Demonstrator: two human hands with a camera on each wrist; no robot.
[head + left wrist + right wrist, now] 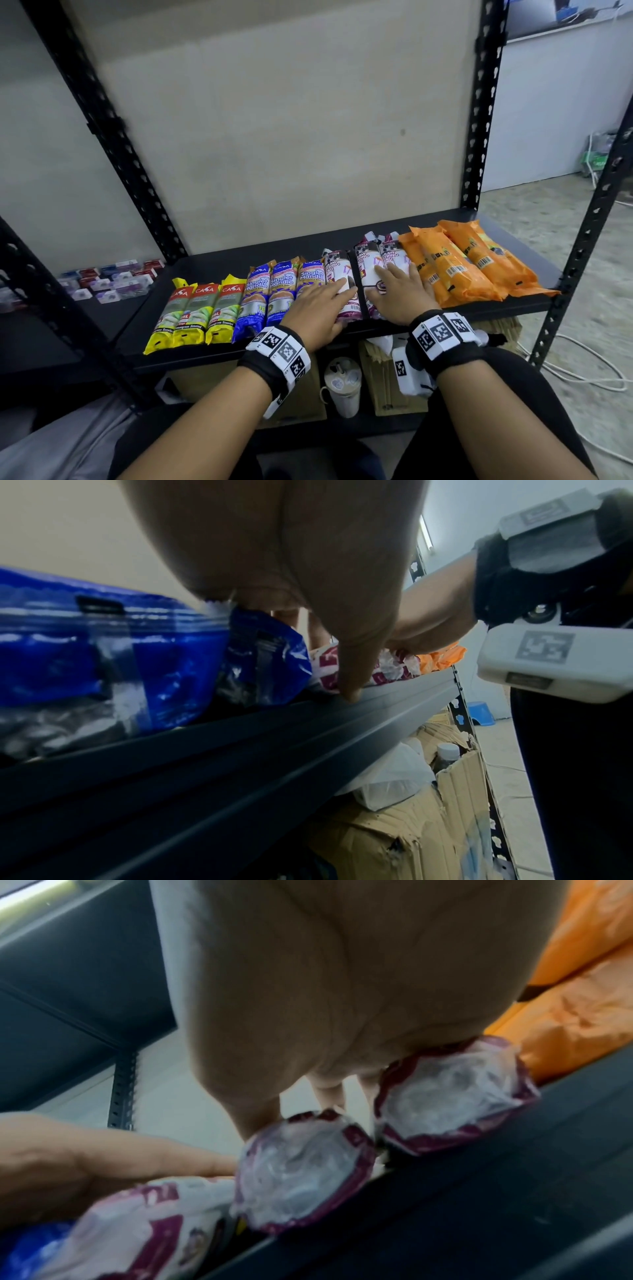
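Observation:
Rolled bag packs lie in a row on a black shelf (212,267): yellow (195,311), blue (270,291), purple-and-white (337,270) and orange (459,267). My left hand (322,305) lies flat, fingers straight, across the rightmost blue pack and the leftmost purple pack. My right hand (397,291) rests flat on the two other purple packs (368,263), beside the orange ones. In the left wrist view the left hand (308,561) has its thumb tip on the shelf's front edge (240,750), next to a blue pack (103,647). Under the right hand (342,988) two purple roll ends (301,1172) show.
Black perforated uprights (479,113) frame the shelf. Below it stand cardboard boxes (387,380) and a lidded cup (342,383). Small red and purple boxes (109,277) sit on a neighbouring shelf at left. White cables (589,373) lie on the floor at right.

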